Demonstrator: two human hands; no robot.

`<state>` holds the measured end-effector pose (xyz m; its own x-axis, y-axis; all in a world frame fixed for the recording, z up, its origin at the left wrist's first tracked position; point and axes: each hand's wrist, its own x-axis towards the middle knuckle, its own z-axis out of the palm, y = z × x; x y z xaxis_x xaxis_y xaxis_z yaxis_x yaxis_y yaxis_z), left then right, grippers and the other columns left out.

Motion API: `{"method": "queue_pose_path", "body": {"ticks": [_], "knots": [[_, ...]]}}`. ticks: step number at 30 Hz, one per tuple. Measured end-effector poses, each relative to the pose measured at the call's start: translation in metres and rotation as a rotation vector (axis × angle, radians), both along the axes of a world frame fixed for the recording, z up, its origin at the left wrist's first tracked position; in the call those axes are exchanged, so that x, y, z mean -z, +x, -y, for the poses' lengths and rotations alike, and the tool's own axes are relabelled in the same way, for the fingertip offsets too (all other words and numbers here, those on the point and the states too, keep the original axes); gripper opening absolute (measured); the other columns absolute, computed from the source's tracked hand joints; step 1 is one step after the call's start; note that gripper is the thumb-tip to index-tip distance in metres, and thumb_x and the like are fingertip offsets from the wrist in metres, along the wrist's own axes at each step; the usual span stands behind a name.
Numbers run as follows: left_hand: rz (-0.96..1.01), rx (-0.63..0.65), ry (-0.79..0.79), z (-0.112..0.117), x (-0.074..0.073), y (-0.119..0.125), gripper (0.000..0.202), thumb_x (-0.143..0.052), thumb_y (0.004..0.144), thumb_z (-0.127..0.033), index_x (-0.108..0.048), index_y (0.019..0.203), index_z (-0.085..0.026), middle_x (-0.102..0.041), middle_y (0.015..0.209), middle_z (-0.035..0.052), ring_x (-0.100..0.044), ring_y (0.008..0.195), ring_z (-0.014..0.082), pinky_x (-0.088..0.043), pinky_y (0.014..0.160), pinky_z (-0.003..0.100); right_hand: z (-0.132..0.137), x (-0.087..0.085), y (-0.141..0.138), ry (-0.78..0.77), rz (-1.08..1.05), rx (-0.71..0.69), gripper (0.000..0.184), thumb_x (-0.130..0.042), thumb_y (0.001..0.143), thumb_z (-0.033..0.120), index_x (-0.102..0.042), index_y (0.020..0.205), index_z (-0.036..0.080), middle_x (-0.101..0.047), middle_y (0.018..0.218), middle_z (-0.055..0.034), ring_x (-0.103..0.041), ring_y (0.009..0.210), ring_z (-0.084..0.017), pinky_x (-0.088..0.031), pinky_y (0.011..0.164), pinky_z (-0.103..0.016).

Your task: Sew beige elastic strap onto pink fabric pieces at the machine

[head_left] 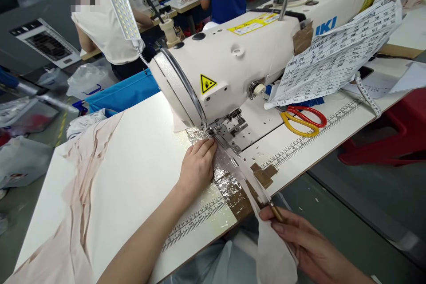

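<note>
My left hand point(197, 163) lies flat on the table beside the sewing machine's point(216, 71) needle area, fingers close together, fingertips at the pale cloth strip point(249, 173) near the presser foot point(212, 131). The needle tip is hard to make out. At the front edge, my right hand point(304, 235) is closed around a slim tool with a brass-coloured shaft point(275, 212), its kind unclear. The strip runs from the foot to these fingers, and a wider pale cloth piece point(275, 253) hangs below them. Clear shiny tape point(226, 175) covers the table under the strip.
Pale pink cloth point(83, 186) lies bunched along the table's left side. Scissors with red and yellow handles point(301, 122) rest right of the machine, below a handwritten sheet point(336, 55). A red stool point(389, 131) stands at right. Two people sit or stand beyond.
</note>
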<state>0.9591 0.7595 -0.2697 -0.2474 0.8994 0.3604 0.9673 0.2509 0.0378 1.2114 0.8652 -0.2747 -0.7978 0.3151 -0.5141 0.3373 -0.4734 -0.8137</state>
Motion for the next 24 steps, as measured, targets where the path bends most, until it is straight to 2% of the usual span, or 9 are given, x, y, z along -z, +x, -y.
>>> {"method": "queue_pose_path", "body": {"ticks": [1,3,6,8,10,12,18,20,24], "knots": [[-0.014,-0.002,-0.012,0.0,0.0,0.001,0.042,-0.042,0.088,-0.003,-0.062,0.125,-0.011,-0.065,0.128,0.0125,-0.058,0.121,0.0269,-0.054,0.095,0.044,0.002,0.0,0.0,0.006,-0.007,-0.006,0.041,-0.07,0.076,0.058,-0.074,0.092,0.021,-0.066,0.074,-0.0054,-0.064,0.065,-0.02,-0.052,0.056,-0.028],[-0.051,-0.022,-0.034,-0.001,0.001,0.005,0.042,-0.043,0.087,-0.003,-0.062,0.125,-0.01,-0.064,0.129,0.0138,-0.056,0.122,0.0285,-0.053,0.096,0.045,0.001,-0.002,0.0,0.117,-0.013,0.0,0.042,-0.067,0.078,0.061,-0.073,0.092,0.021,-0.066,0.076,-0.0055,-0.063,0.066,-0.02,-0.052,0.058,-0.028],[-0.108,-0.067,-0.059,-0.004,0.0,0.012,0.041,-0.045,0.088,-0.004,-0.061,0.125,-0.008,-0.063,0.131,0.0158,-0.055,0.122,0.0303,-0.053,0.095,0.044,-0.01,-0.005,0.001,0.414,-0.01,0.009,0.043,-0.063,0.082,0.06,-0.072,0.096,0.021,-0.066,0.077,-0.0049,-0.059,0.066,-0.019,-0.05,0.059,-0.027],[-0.128,-0.086,-0.078,-0.006,-0.002,0.014,0.039,-0.046,0.088,-0.005,-0.061,0.124,-0.007,-0.063,0.129,0.0159,-0.055,0.12,0.0304,-0.054,0.091,0.043,-0.016,-0.005,0.0,0.58,-0.021,-0.017,0.04,-0.057,0.088,0.056,-0.07,0.101,0.02,-0.06,0.068,-0.0016,-0.052,0.059,-0.016,-0.046,0.054,-0.025],[-0.135,-0.097,-0.088,-0.007,-0.004,0.014,0.038,-0.046,0.089,-0.005,-0.062,0.123,-0.008,-0.064,0.127,0.0154,-0.055,0.117,0.0301,-0.055,0.086,0.042,-0.018,-0.005,-0.004,0.677,-0.046,-0.058,0.037,-0.05,0.093,0.05,-0.067,0.106,0.02,-0.05,0.06,0.0024,-0.044,0.051,-0.014,-0.04,0.049,-0.024],[-0.14,-0.1,-0.083,-0.009,-0.006,0.011,0.037,-0.045,0.09,-0.006,-0.062,0.122,-0.009,-0.064,0.125,0.0148,-0.055,0.115,0.0296,-0.055,0.084,0.041,-0.018,-0.004,-0.008,0.715,-0.07,-0.092,0.035,-0.045,0.096,0.045,-0.065,0.109,0.019,-0.048,0.059,0.0034,-0.041,0.05,-0.013,-0.037,0.048,-0.024],[-0.128,-0.089,-0.045,-0.01,-0.005,0.001,0.033,-0.044,0.091,-0.004,-0.063,0.118,-0.007,-0.065,0.115,0.0151,-0.055,0.102,0.0272,-0.053,0.079,0.038,-0.017,-0.006,-0.015,0.678,-0.065,-0.088,0.034,-0.047,0.095,0.045,-0.064,0.11,0.02,-0.052,0.064,0.0019,-0.042,0.054,-0.013,-0.037,0.051,-0.024],[-0.113,-0.072,-0.016,-0.01,-0.004,0.0,0.032,-0.044,0.091,-0.005,-0.063,0.117,-0.007,-0.065,0.113,0.0151,-0.054,0.099,0.0264,-0.052,0.078,0.038,-0.014,-0.008,-0.016,0.552,-0.048,-0.107,0.034,-0.052,0.093,0.048,-0.067,0.107,0.021,-0.057,0.069,-0.0001,-0.048,0.059,-0.014,-0.04,0.054,-0.024],[-0.098,-0.031,0.021,-0.007,-0.003,0.0,0.032,-0.045,0.091,-0.005,-0.063,0.117,-0.01,-0.064,0.111,0.0138,-0.055,0.1,0.0262,-0.052,0.078,0.038,-0.006,-0.01,-0.019,0.154,-0.032,-0.118,0.041,-0.063,0.082,0.057,-0.071,0.1,0.02,-0.066,0.085,-0.0044,-0.059,0.072,-0.018,-0.047,0.061,-0.025]]}}
